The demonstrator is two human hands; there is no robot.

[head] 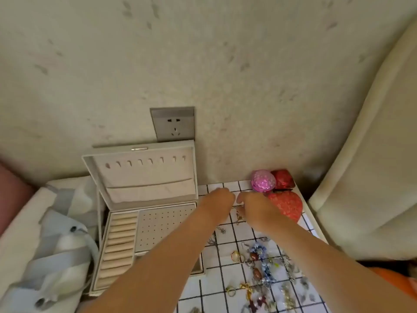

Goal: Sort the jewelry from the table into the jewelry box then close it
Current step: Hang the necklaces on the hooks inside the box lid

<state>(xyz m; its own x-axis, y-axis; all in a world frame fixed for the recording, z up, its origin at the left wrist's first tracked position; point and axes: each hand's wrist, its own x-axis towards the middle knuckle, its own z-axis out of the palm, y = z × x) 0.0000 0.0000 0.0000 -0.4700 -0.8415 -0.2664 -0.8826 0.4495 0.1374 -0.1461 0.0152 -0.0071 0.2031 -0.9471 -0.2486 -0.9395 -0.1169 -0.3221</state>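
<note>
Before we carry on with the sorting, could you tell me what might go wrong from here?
The right forearm crosses above the loose jewelry near the table edge and might sweep pieces off. The left hand works beside the upright lid of the jewelry box; a bump could tip it shut.

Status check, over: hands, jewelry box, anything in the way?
Left hand and right hand close together over the table, fingers curled, hold unclear. Jewelry box open, nothing seen inside. Jewelry pile loose on table. Heart box beside right hand.

views: 1 | head camera, wide-angle | faces forward-down, near table (226, 264), toward wall (203, 64)
</note>
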